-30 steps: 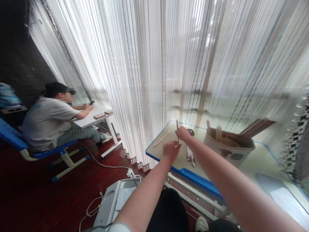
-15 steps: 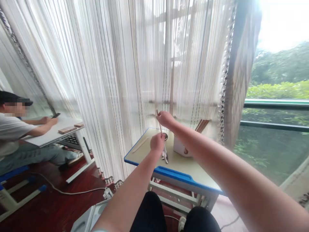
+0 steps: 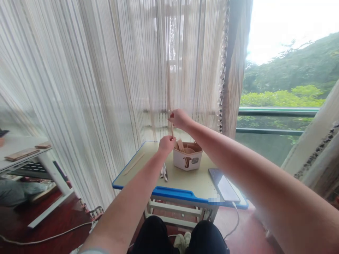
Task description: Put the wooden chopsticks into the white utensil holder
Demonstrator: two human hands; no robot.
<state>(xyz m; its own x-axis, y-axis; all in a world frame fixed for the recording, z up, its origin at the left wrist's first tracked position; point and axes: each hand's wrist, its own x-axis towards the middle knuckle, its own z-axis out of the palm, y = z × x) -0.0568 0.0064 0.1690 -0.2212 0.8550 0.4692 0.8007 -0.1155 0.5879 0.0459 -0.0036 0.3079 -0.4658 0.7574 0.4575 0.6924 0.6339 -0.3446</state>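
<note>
My left hand [image 3: 166,144] pinches the lower end of a thin wooden stick [image 3: 172,132] over the far part of the small desk. Higher up and a little to the right, my right hand [image 3: 180,119] has its fingers closed around the stick's upper part. The stick stands nearly upright between the two hands. Behind and below them, a white box [image 3: 186,163] holds several wooden pieces. Slim metallic tools [image 3: 164,174] lie on the desktop below my left hand; their kind is not clear. A pale flat wooden strip [image 3: 134,164] rests to the left.
The desk [image 3: 174,180] has a blue edge. A phone [image 3: 225,186] with a cable lies at its right. Striped sheer curtains [image 3: 119,70] hang right behind. Another table [image 3: 16,143] with wooden blocks stands at the left, with part of a person's leg below.
The view has turned right, so the box and phone now show and the seated person has mostly left the picture. Both hands still hold the stick.
</note>
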